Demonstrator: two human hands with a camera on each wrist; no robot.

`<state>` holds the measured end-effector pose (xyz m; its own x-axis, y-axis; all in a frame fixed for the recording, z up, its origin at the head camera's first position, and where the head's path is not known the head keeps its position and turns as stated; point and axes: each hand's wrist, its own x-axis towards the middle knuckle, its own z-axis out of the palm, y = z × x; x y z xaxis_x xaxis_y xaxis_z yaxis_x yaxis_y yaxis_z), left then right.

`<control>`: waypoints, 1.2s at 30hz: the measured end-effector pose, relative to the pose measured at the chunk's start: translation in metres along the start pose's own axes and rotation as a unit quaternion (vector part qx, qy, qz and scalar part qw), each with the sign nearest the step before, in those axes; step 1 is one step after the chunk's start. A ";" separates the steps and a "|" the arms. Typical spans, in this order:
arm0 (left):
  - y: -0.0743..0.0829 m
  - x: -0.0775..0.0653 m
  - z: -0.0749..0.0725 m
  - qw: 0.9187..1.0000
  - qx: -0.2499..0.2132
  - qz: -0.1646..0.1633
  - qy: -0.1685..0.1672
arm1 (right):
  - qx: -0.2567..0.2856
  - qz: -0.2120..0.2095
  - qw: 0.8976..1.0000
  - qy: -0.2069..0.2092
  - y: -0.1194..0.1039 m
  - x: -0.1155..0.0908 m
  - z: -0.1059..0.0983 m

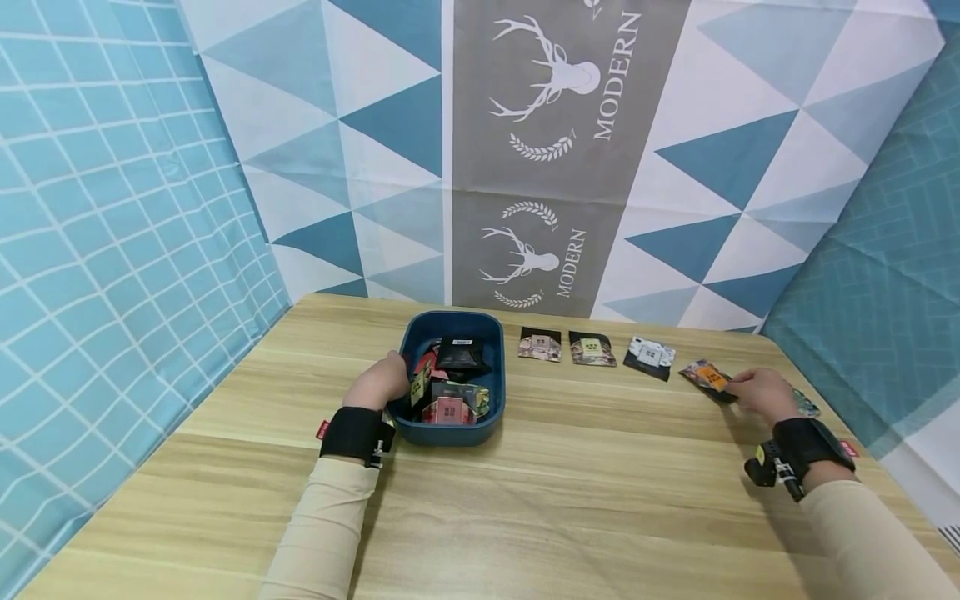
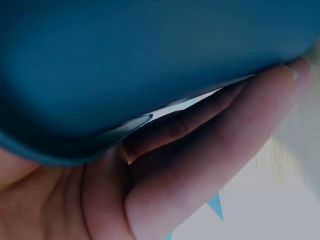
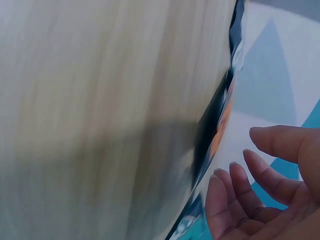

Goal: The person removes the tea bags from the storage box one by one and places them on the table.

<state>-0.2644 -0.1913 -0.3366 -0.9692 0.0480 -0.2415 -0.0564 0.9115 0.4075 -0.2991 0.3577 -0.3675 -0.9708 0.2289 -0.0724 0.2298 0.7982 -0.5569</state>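
Observation:
A dark blue bin (image 1: 489,429) stands on the table, holding several small packets. My left hand (image 1: 378,382) grips the bin's left wall; the left wrist view shows the fingers (image 2: 215,145) along the blue wall, with the thumb mostly hidden. My right hand (image 1: 765,393) is over the table's right side, beside a packet with an orange label (image 1: 708,377). In the right wrist view, the thumb and fingers of that hand are spread apart, with the packet (image 3: 220,130) just beyond the fingertips. A greenish packet (image 1: 806,404) lies partly hidden behind the right hand.
Left of the orange-labelled packet lie a white-and-black packet (image 1: 651,357), a packet with a pale yellow label (image 1: 592,348) and a pinkish packet (image 1: 540,343), in a row near the table's back edge. Patterned cloths (image 1: 390,167) hang behind and beside the wooden table (image 1: 570,508).

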 end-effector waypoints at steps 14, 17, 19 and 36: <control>-0.001 0.001 0.000 1.000 0.014 0.011 -0.005 | -0.042 -0.103 0.994 0.008 -0.015 0.031 0.047; -0.002 0.000 0.000 1.000 0.013 0.020 -0.004 | -0.037 -0.135 0.990 -0.005 -0.003 0.060 0.066; -0.003 0.000 0.000 1.000 0.012 0.022 -0.002 | -0.036 -0.151 0.988 -0.010 -0.006 0.069 0.076; -0.002 0.003 0.000 0.999 0.018 0.026 -0.008 | 0.011 -0.296 0.955 -0.033 -0.096 0.059 0.148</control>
<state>-0.2673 -0.1932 -0.3384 -0.9665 0.1029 -0.2352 0.0035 0.9214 0.3886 -0.3892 0.2122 -0.4413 -0.9326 -0.2942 0.2093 -0.3610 0.7646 -0.5339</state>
